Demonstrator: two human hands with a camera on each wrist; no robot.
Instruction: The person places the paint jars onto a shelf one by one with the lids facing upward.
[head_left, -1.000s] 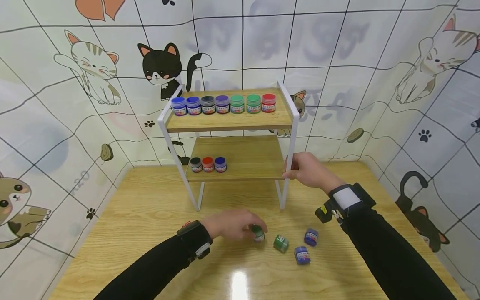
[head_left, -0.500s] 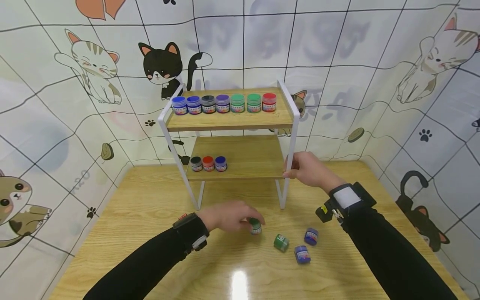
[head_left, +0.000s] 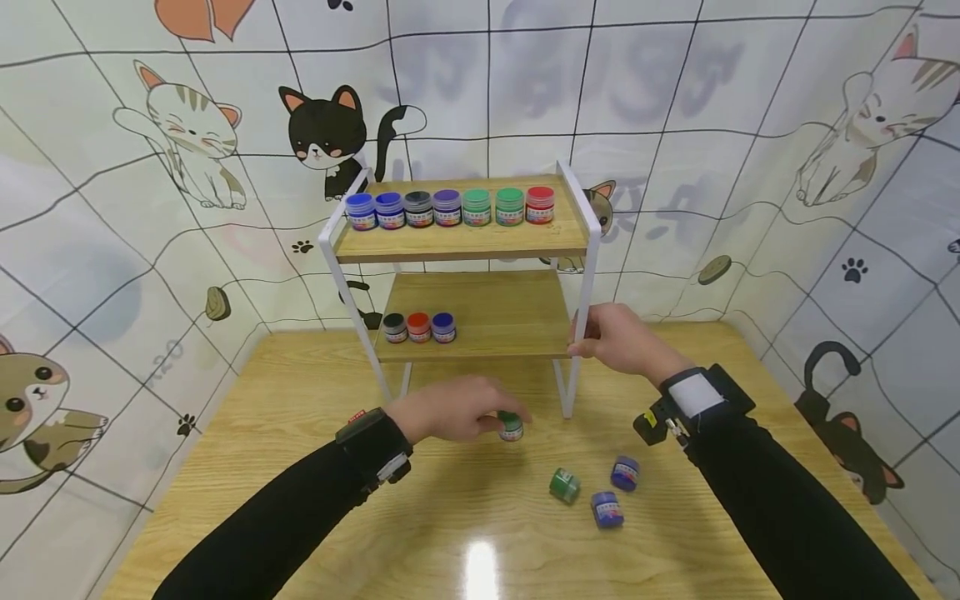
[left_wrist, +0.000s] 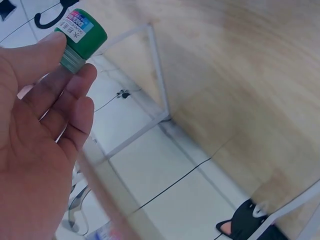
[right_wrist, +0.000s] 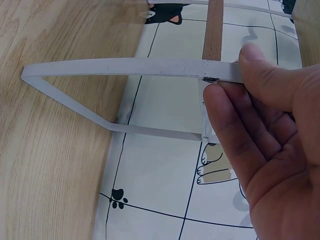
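My left hand [head_left: 457, 407] pinches a small green paint jar [left_wrist: 86, 34] between thumb and fingers, above the table just in front of the shelf. In the left wrist view the jar's label and clear neck show. My right hand [head_left: 618, 337] grips the white frame [right_wrist: 150, 67] of the two-tier shelf [head_left: 480, 346] at its right side, by the lower board. Three small jars, black, red and blue [head_left: 444, 327], stand at the left of that board. Larger jars in blue, black, purple, green and red [head_left: 540, 206] line the upper board.
On the table [head_left: 300, 500] in front of the right arm lie a green jar [head_left: 564, 485] on its side and two blue-purple jars [head_left: 607, 509], [head_left: 625, 472]. A cat-patterned wall covering [head_left: 675, 100] stands behind and at both sides.
My left hand has lifted the green jar off the table and carried it away from me, toward the shelf. The right hand has kept its grip on the frame.
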